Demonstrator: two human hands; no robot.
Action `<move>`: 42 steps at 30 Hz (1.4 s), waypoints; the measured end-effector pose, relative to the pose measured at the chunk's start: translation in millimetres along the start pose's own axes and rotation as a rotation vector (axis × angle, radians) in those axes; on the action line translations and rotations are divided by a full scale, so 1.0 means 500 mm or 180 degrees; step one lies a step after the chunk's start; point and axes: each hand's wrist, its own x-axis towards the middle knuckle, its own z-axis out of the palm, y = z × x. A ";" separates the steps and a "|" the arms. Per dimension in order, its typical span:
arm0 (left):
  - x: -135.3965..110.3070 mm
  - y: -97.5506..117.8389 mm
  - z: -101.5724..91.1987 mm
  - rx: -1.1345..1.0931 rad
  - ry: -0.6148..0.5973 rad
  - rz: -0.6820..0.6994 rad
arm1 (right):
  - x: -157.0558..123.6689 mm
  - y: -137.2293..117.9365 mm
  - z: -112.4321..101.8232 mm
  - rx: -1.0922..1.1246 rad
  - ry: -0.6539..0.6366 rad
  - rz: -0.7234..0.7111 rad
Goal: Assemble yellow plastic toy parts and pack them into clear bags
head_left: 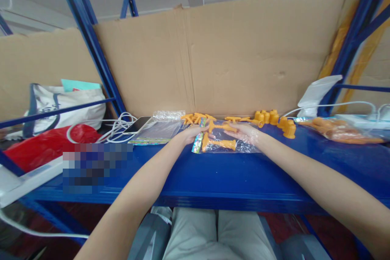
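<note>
A clear plastic bag (243, 147) with a colourful printed strip at its left end lies over the blue table, between my hands. My left hand (193, 133) is closed on the bag beside that strip. From the right, my right hand (246, 132) reaches to an orange plastic piece (219, 125), its fingers closed around the piece's right end. Clear film shows over my right wrist, so the hand seems to be inside the bag's opening. A second orange piece (219, 144) lies within the bag, nearer to me. Some fingertips are hidden.
Behind the hands are loose orange pieces (195, 118) and several orange cup-shaped parts (289, 129). Flat printed bags (158, 132) and a phone (140, 124) lie left. A bag of orange parts (338, 128) sits right. Cardboard (237, 61) stands behind the table (213, 178).
</note>
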 end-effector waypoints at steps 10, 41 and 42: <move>-0.001 0.003 -0.001 0.0176 0.0199 -0.0036 | -0.027 -0.021 -0.016 -0.1035 -0.0495 0.0294; -0.018 0.014 0.008 -0.0191 0.0002 -0.0401 | -0.016 -0.022 -0.029 -0.1187 -0.0168 0.0086; -0.019 0.014 0.008 -0.0183 0.0024 -0.0406 | -0.018 -0.023 -0.028 -0.1180 -0.0185 0.0071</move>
